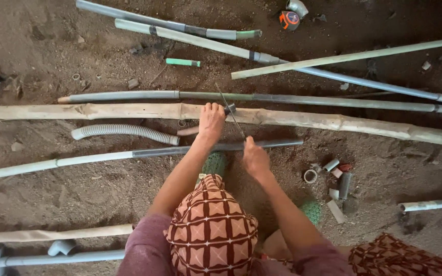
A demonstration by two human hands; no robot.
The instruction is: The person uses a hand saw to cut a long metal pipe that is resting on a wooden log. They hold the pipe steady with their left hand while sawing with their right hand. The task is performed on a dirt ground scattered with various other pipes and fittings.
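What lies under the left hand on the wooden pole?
The left hand rests on the pale wooden pole, beside a small grey pipe piece on it. Whatever its palm and fingers cover is hidden.

Both bare arms stretch forward from purple sleeves, the left one nearly straight, the right bent outward at the elbow. The left hand (211,121) lies palm down, fingers curled over the pale wooden pole (129,111). The right hand (255,157) is closed in a fist just short of that pole, knuckles up.
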